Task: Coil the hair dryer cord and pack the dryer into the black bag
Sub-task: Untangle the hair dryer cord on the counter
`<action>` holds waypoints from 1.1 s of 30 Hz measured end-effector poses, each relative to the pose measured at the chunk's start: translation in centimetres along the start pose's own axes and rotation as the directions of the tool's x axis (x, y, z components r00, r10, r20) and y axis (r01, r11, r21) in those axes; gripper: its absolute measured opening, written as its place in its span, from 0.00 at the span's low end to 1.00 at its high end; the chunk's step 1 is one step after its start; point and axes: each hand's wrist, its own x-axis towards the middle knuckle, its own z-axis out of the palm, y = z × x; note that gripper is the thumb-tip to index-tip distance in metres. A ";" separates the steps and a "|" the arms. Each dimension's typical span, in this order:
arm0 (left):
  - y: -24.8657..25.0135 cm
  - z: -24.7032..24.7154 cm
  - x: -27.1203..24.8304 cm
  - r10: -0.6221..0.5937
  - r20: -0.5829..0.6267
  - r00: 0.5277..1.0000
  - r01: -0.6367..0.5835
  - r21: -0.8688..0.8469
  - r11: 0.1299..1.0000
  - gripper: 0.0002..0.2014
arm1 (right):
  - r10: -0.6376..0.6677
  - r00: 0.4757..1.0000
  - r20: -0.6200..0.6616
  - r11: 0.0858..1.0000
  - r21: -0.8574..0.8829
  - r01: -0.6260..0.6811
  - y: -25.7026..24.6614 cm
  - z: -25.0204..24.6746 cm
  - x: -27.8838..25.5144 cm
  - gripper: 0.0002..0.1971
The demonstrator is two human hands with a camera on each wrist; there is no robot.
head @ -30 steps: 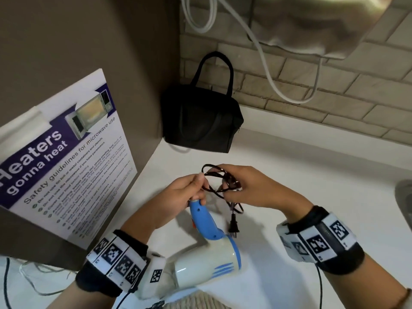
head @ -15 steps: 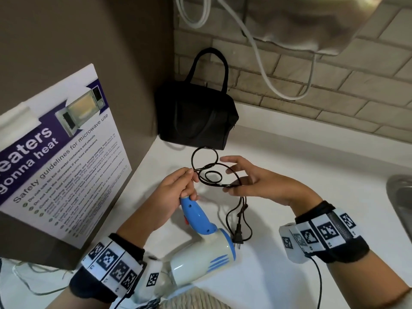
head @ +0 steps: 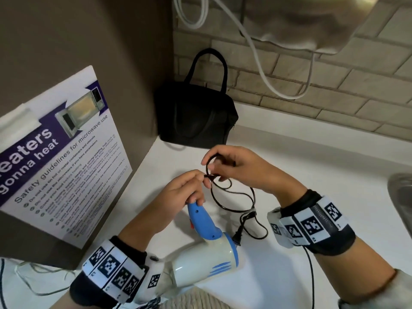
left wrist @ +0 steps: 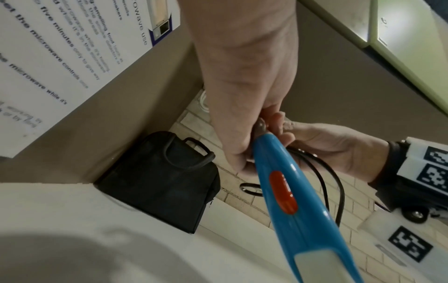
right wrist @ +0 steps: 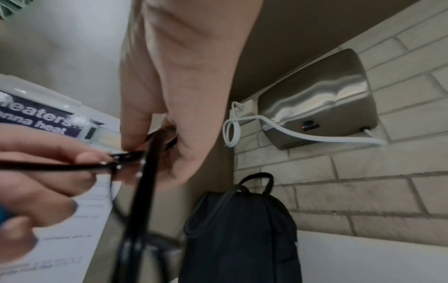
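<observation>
The left hand is closed around the far end of the blue handle of the hair dryer, with thumb and forefinger pinching the black cord where it leaves the handle. The right hand, just to the right and touching the same loop, has its fingers curled around the top of a cord loop and holds it upright above the counter.

From the hands outward: one or two loops are formed between the two hands. The remaining cord hangs loose down to the counter, and the plug lies beside the white dryer body, near the person. The dryer body rests low at the near edge, its nozzle hidden behind the left wrist.

The black bag stands at the far left corner of the counter, against the brick wall and well apart from the dryer. Whether its zip is open cannot be determined.

Status: coiling appears to be at an early to middle stage. Remaining: gather the loose cord and plug into the coil, open the bag if required, and place the dryer inside.
</observation>
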 end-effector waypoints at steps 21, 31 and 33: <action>2.0 1.2 -0.5 0.025 -0.015 1.000 -0.023 0.122 0.992 0.17 | -0.029 0.992 -0.124 0.996 -0.082 0.019 -0.9 -1.0 -0.8 0.13; 0.9 1.7 -1.3 0.110 -0.063 0.992 -0.098 0.168 0.981 0.16 | 0.137 0.956 0.258 0.894 -0.447 -0.007 -1.9 0.0 -0.1 0.17; 0.6 1.9 -1.3 0.114 -0.086 0.990 -0.099 0.164 0.981 0.14 | 0.148 0.945 0.290 0.895 -0.446 -0.003 -2.0 -0.4 -0.2 0.16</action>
